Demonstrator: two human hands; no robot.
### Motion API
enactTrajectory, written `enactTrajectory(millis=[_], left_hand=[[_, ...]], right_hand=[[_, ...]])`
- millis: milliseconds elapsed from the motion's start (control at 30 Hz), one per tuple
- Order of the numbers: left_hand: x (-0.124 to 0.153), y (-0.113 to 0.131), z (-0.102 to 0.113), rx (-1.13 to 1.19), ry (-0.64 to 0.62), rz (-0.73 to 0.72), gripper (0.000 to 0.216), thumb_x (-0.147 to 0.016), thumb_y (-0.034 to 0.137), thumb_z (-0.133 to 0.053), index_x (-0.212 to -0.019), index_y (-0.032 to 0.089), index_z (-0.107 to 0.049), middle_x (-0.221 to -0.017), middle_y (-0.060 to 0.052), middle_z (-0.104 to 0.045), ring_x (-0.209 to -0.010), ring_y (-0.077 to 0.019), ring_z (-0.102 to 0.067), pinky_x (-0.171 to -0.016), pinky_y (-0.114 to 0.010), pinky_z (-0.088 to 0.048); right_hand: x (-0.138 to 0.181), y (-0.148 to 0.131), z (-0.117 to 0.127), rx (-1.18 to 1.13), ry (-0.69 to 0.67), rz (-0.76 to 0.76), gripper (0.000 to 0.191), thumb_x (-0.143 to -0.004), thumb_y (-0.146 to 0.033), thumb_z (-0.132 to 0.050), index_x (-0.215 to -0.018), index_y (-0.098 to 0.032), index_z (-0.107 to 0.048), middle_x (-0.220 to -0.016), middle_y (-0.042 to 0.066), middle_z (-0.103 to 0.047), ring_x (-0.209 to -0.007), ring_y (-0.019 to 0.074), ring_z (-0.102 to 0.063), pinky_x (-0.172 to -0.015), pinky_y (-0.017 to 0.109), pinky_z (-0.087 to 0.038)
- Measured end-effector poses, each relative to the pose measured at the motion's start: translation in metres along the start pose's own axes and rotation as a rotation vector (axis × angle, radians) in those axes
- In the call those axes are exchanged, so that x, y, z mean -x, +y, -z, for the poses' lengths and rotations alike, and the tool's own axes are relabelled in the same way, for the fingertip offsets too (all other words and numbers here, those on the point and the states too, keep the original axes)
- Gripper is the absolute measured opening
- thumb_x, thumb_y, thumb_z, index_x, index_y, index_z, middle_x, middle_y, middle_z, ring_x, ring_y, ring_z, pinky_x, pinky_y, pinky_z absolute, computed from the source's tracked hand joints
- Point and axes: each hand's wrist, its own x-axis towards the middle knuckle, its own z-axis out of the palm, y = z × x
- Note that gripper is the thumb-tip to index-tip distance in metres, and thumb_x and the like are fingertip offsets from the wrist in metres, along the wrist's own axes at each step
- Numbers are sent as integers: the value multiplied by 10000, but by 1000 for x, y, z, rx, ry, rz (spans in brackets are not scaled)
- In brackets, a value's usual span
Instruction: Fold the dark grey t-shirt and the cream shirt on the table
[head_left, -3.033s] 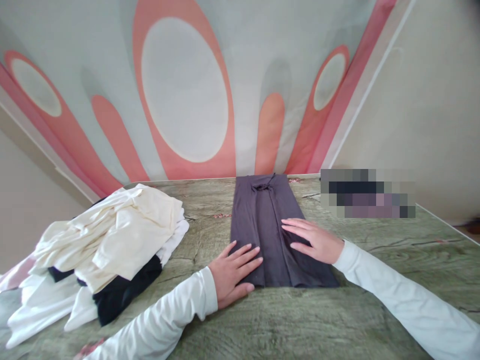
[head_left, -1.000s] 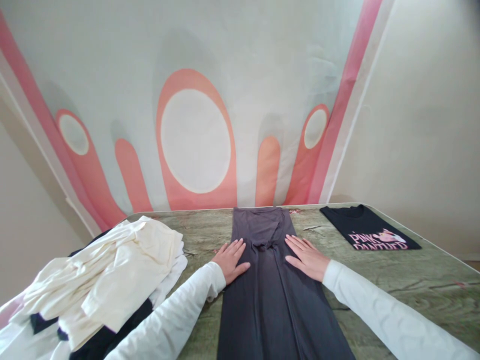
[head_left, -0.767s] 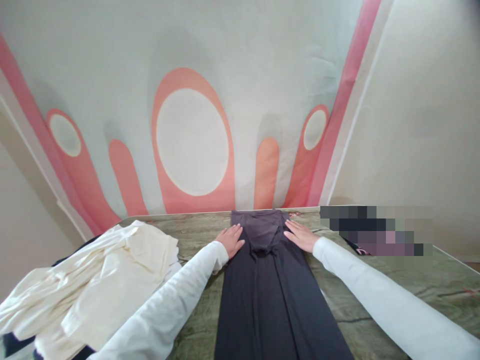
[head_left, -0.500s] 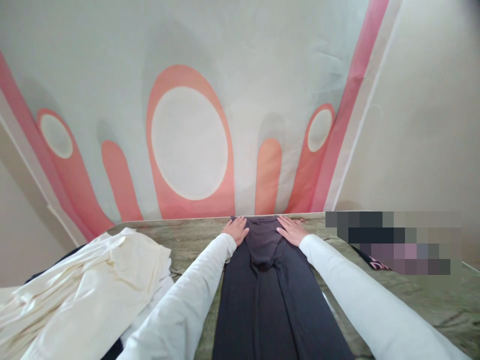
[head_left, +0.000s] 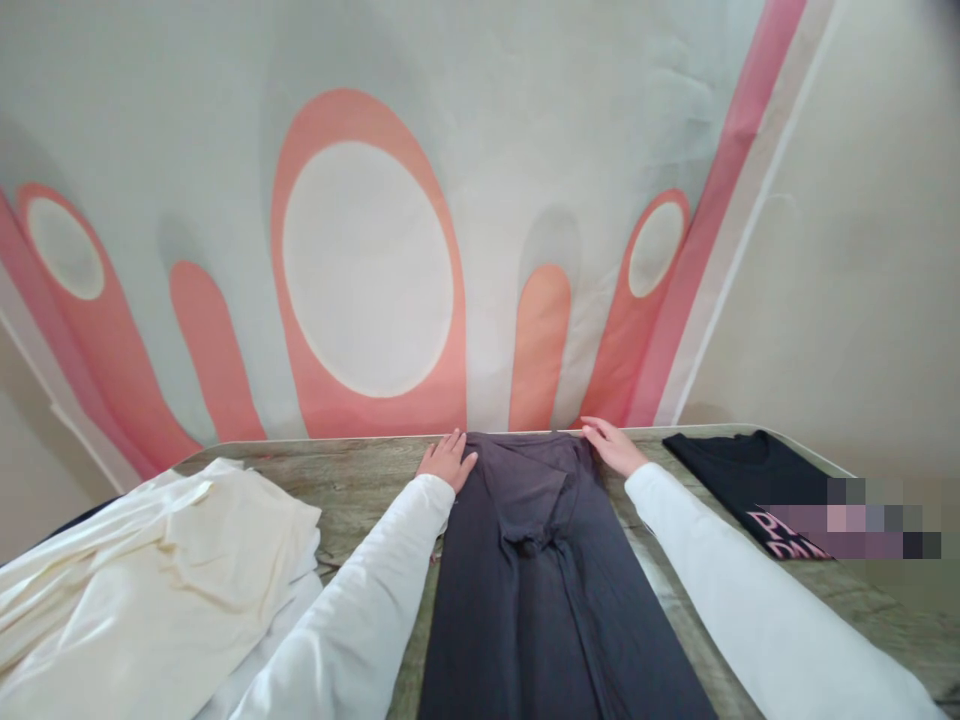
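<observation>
Dark grey trousers (head_left: 551,590) lie spread on the wood-grain table, their waistband at the far edge and the legs running down toward me. At the upper left corner of the waistband rests my left hand (head_left: 448,462), its fingers stretched out and the fingertips against the cloth. My right hand (head_left: 613,447) is just beyond the upper right corner of the waistband, fingers extended; whether it touches the cloth I cannot tell. Some wrinkles and a bunched seam show at the crotch.
On the left lies a heap of cream and white clothes (head_left: 157,590) with something dark beneath. A black T-shirt (head_left: 757,475) with pink lettering lies at the right, partly blurred out. Behind the wood-grain table (head_left: 360,475) hangs a grey, pink and orange printed backdrop (head_left: 487,150).
Both hands have moved outward from the waistband, the right one lifting off the cloth. The view has shifted slightly, and more of the black T-shirt shows.
</observation>
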Motion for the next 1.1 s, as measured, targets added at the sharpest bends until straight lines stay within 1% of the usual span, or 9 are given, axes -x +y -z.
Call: enactTrajectory(millis=[100, 200, 300, 467, 633, 733, 900, 1000, 1100], left_hand=[[-3, -4, -1, 4, 47, 15, 502, -861, 441, -307, -1299, 199, -356, -1381, -90, -311, -1251, -226, -297, -995, -419, -245], [-4, -6, -3, 4, 73, 21, 497, -855, 428, -337, -1290, 190, -368, -1351, -107, -361, -1234, -227, -324, -988, -408, -257], [-4, -6, -4, -1, 85, 15, 495, -858, 430, -335, -1288, 188, -371, -1337, -112, -381, -1229, -233, -330, -987, -411, -255], [-4, -4, -4, -28, 96, 12, 494, -862, 426, -321, -1288, 182, -374, -1325, -114, -398, -1219, -235, -342, -983, -411, -263], [-3, -2, -2, -35, 96, 11, 488, -861, 419, -323, -1283, 180, -380, -1324, -112, -400, -1218, -231, -343, -984, -406, -262], [-3, -1, -1, -29, 96, 17, 478, -858, 411, -335, -1277, 186, -386, -1321, -110, -405, -1217, -231, -346, -984, -407, -260], [-3, 0, 0, -6, 110, 22, 465, -850, 401, -368, -1269, 199, -386, -1313, -97, -418, -1211, -226, -358, -985, -392, -268], [-4, -2, 0, 54, 154, 18, 476, -829, 386, -419, -1253, 172, -392, -1264, -110, -467, -1172, -228, -406, -973, -380, -296], [-8, -7, -2, 191, 233, 13, 486, -777, 330, -513, -1216, 149, -409, -1173, -112, -533, -1077, -217, -492, -927, -349, -363]], right_hand=[[-16, 13, 8, -12, 58, -99, 350, -791, -365, -405, -941, -141, -628, -837, 79, -673, -794, 190, -607, -716, 311, -462], [-24, 16, 5, 34, 57, -130, 353, -740, -431, -462, -745, -133, -652, -680, 67, -656, -626, 173, -586, -579, 273, -442], [-29, 14, -5, 74, 32, -153, 326, -661, -455, -547, -654, -143, -644, -598, 38, -630, -561, 147, -555, -519, 237, -400], [-36, 15, -14, 161, 5, -253, 185, -573, -334, -604, -609, -154, -627, -541, 17, -599, -503, 128, -524, -453, 214, -337], [-42, 15, -14, 160, 9, -244, 143, -560, -300, -602, -558, -157, -606, -501, 23, -573, -473, 130, -501, -453, 230, -328], [-41, 11, -12, 114, -1, -192, 128, -581, -280, -578, -575, -155, -602, -533, 25, -588, -507, 131, -516, -488, 231, -361], [-33, 4, -5, -21, -34, -44, 184, -668, -310, -514, -715, -153, -598, -712, 27, -638, -666, 130, -565, -616, 222, -427], [-29, 3, -4, -78, -22, 12, 207, -689, -332, -504, -760, -151, -575, -713, 28, -630, -662, 134, -565, -621, 239, -441], [-29, 6, -6, -98, 31, 36, 200, -688, -333, -521, -764, -153, -561, -707, 30, -619, -655, 134, -561, -637, 257, -448]])
